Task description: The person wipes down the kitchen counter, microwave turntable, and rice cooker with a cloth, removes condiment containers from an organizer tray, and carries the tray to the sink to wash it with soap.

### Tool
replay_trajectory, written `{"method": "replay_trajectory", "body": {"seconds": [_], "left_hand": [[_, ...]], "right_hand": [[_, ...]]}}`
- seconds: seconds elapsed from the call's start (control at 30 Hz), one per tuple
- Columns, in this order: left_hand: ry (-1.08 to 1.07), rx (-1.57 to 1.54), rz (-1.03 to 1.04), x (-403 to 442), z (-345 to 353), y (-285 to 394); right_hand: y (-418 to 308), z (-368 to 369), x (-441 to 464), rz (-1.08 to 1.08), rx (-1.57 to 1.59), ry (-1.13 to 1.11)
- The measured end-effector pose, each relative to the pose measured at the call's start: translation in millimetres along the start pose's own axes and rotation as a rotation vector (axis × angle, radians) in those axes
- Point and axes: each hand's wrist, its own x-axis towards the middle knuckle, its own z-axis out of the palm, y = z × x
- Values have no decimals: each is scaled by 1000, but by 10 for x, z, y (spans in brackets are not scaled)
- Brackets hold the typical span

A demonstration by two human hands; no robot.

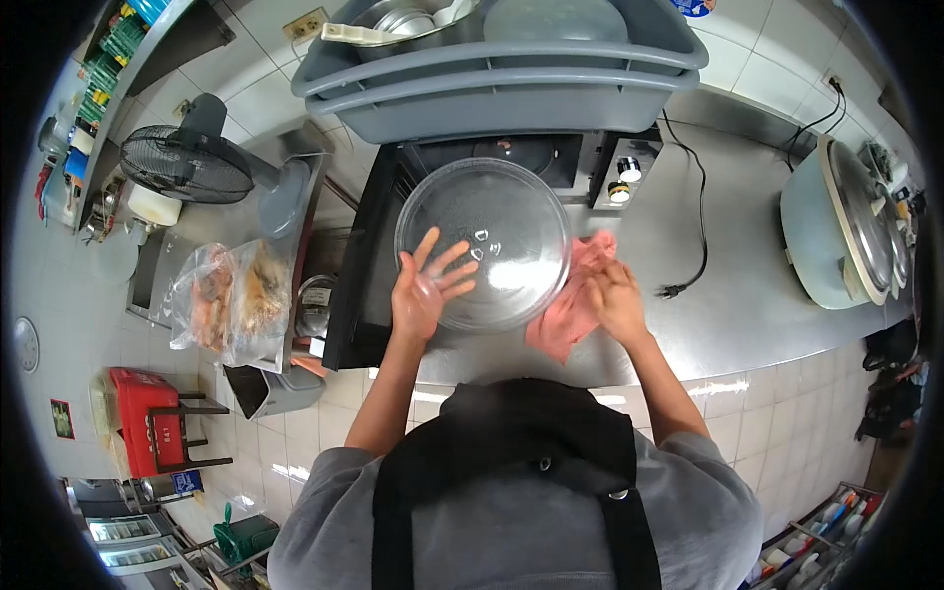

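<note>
The big round plate (506,261) is clear and smooth, like glass, with a thin rim and 3 little raised bumps near the middle. It is in front of the black oven (588,162), just above the shiny steel counter (723,334). The soft pink cloth (562,320) is crumpled and touches the plate's right edge.

The plate is a circle, so it has no long way. Its wide, flat face looks up at the camera. The cloth is longer 1 way, from top right down to bottom left.

The left hand (421,300) has its palm up and its fingers spread wide. It seems to be under the plate, seen through it, but I cannot tell just where they touch. The right hand (619,303) has its fingers curled and is gripping the cloth by the plate's edge. Both arms reach forward, and the right arm leans in to the left. 2 round knobs (622,180) sit on the oven's front.
</note>
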Motion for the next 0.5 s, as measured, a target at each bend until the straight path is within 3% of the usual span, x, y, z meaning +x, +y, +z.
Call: {"method": "replay_trajectory", "body": {"seconds": [0.07, 0.1, 0.17, 0.23, 0.3, 0.43, 0.5], "left_hand": [[-20, -37, 13, -14, 47, -59], [-18, -37, 9, -6, 78, -101], [-6, -85, -33, 42, 149, -169], [13, -86, -79, 115, 148, -244], [18, -114, -157, 248, 49, -312], [232, -124, -194, 409, -123, -421], [334, 91, -297, 272, -193, -469]], "right_hand": [[-104, -388, 123, 448, 657, -142], [-183, -370, 127, 452, 657, -145], [-346, -340, 154, 410, 1176, -128], [-372, -193, 200, 403, 1330, -128], [-354, -263, 230, 571, 1650, -359], [-225, 205, 418, 651, 1819, -276], [-266, 302, 592, 643, 1756, -239]]}}
